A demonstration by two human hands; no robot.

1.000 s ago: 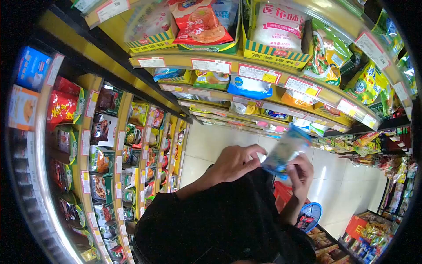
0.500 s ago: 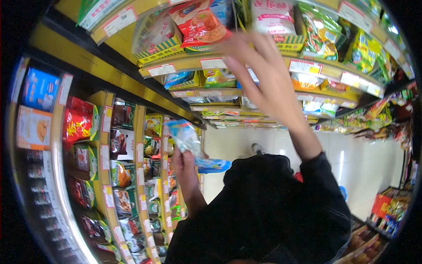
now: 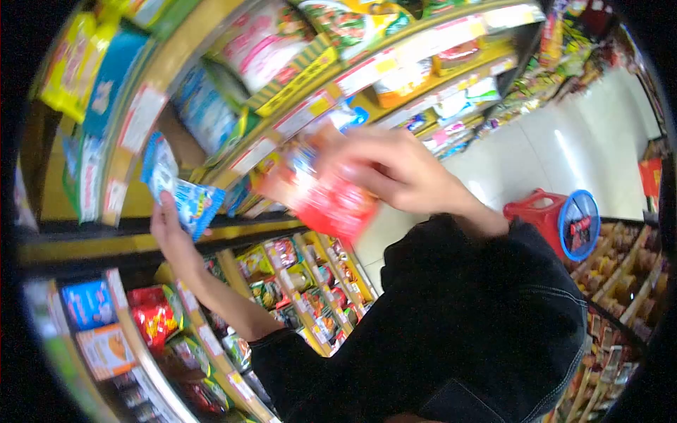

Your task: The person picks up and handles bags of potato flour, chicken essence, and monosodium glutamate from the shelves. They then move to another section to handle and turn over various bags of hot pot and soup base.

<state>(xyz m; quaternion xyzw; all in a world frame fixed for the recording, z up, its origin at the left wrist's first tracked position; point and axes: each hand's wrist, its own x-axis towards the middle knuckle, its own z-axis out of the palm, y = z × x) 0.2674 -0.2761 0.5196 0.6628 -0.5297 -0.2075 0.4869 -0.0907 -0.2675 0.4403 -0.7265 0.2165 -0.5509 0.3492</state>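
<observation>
Head view shows the right hand (image 3: 402, 169) clamped on a blurred red plastic packet (image 3: 335, 204), the left hand (image 3: 169, 224) gripping blue-and-white plastic packets (image 3: 197, 203), and a green-and-yellow striped cardboard box (image 3: 302, 79) holding a pink-and-white bag (image 3: 264, 44).

Left hand (image 3: 169, 224) gripping blue packet (image 3: 194, 204); right hand (image 3: 391, 166), red packet (image 3: 335, 201).

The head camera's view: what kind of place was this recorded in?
Most likely a grocery shop, in a seasoning aisle: tiered yellow shelves hold rows of bagged goods, white price labels line their edges, and a red packet is in the right hand.
</observation>
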